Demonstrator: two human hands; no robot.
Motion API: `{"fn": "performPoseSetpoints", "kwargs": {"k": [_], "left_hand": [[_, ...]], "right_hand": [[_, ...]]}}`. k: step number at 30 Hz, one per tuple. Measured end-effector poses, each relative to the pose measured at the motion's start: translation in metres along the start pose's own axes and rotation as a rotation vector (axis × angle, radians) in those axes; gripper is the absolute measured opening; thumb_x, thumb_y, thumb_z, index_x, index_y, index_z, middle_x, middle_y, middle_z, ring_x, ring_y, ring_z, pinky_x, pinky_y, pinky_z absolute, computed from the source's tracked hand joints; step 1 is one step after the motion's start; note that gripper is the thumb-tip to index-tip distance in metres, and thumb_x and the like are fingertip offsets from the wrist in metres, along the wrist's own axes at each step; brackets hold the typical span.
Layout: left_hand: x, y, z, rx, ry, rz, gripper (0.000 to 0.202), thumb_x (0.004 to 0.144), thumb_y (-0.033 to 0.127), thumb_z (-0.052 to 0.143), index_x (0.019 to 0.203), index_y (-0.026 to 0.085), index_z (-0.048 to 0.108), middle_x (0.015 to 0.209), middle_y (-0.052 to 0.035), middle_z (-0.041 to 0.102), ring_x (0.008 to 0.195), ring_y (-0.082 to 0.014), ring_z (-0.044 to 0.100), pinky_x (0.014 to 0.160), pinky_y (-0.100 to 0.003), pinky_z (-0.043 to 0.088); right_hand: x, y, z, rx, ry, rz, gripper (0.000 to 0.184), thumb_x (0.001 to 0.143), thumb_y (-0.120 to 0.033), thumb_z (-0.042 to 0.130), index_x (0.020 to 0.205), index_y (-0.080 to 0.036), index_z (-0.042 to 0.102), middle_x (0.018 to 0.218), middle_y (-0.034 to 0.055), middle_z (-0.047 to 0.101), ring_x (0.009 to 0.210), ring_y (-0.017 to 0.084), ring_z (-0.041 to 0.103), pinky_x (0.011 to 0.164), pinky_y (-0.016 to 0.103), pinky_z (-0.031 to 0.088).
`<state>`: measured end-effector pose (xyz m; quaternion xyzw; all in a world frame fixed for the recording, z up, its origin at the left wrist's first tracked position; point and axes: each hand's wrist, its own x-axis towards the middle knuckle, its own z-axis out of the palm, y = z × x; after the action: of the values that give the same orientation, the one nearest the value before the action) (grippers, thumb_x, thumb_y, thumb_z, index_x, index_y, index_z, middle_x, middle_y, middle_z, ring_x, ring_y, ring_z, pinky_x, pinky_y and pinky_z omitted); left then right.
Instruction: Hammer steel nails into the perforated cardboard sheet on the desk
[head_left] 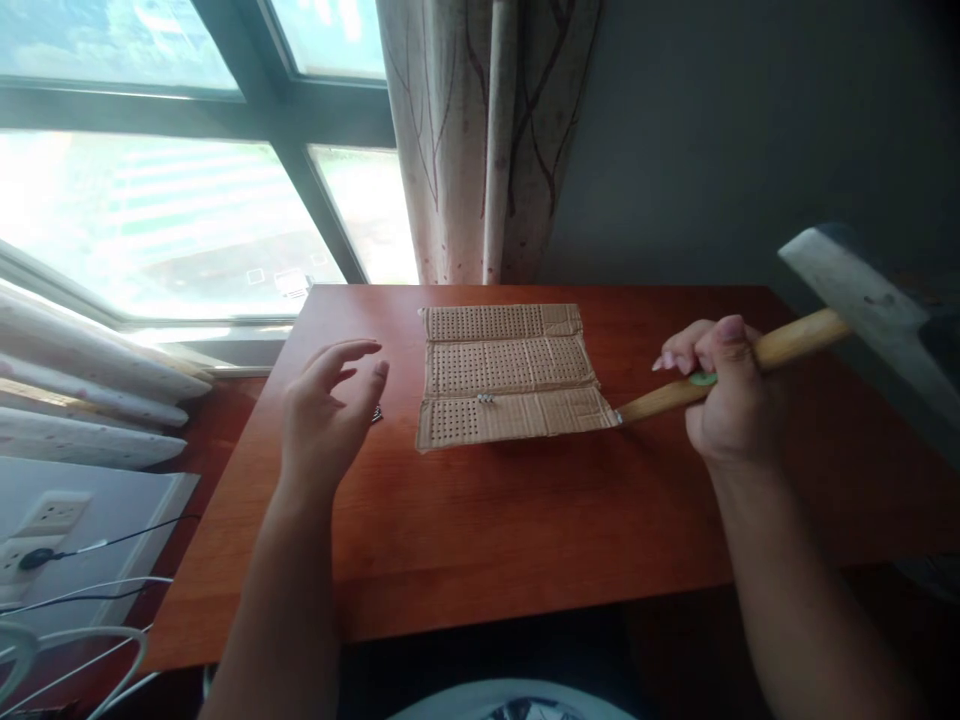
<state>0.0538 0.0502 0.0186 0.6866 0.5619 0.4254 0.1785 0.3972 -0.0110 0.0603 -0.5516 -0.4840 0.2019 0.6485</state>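
My right hand is wrapped round the wooden handle of a hammer, whose metal head points up and to the right. The handle's lower end is close to the right corner of a cardboard sheet dotted with rows of holes. On the sheet lies a small cluster of metal pieces, too small to name surely. To its left, my left hand hovers with curved fingers apart and nothing between them. Partly hidden behind that hand, some small dark metal pieces lie on the table.
The reddish-brown wooden table carries the sheet. A window and a patterned curtain stand beyond it. At lower left are a wall socket with a black plug and several cables.
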Motion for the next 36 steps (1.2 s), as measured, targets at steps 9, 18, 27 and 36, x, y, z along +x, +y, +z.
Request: {"fn": "performPoseSetpoints", "kwargs": {"k": [9,18,27,36], "left_hand": [[-0.03,-0.013,-0.018,0.749,-0.23,-0.01,0.025,0.096,0.04,0.049,0.098,0.026,0.069,0.099,-0.0054,0.073,0.08,-0.0271,0.069,0.058,-0.033,0.039],[-0.036,-0.024,-0.025,0.887,-0.309,0.05,0.024,0.096,0.04,0.048,0.099,0.027,0.068,0.104,-0.0054,0.073,0.074,-0.0264,0.067,0.056,-0.033,0.034],[-0.033,-0.023,-0.021,0.95,-0.399,0.021,0.028,0.097,0.038,0.045,0.098,0.026,0.07,0.107,-0.0056,0.073,0.077,-0.0248,0.067,0.056,-0.033,0.03],[-0.032,-0.015,-0.018,1.009,-0.467,-0.004,0.035,0.1,0.036,0.038,0.095,0.022,0.07,0.105,-0.0062,0.072,0.078,-0.0251,0.068,0.054,-0.032,0.028]], "right_hand": [[-0.001,0.004,-0.006,0.081,-0.044,0.066,0.054,0.093,-0.055,0.054,0.059,-0.025,0.025,0.046,-0.007,0.02,0.037,0.01,0.019,0.041,0.032,0.017],[0.004,0.004,0.002,0.165,-0.081,0.074,0.054,0.093,-0.051,0.059,0.057,-0.024,0.028,0.044,-0.0074,0.022,0.036,0.008,0.02,0.041,0.031,0.016],[0.005,0.008,0.009,0.268,-0.078,0.071,0.053,0.089,-0.045,0.067,0.053,-0.023,0.034,0.043,-0.0078,0.025,0.035,0.007,0.022,0.038,0.029,0.012],[0.007,0.009,0.007,0.36,-0.066,0.029,0.054,0.088,-0.041,0.07,0.051,-0.022,0.036,0.041,-0.0086,0.026,0.033,0.005,0.022,0.035,0.027,0.012]]}}
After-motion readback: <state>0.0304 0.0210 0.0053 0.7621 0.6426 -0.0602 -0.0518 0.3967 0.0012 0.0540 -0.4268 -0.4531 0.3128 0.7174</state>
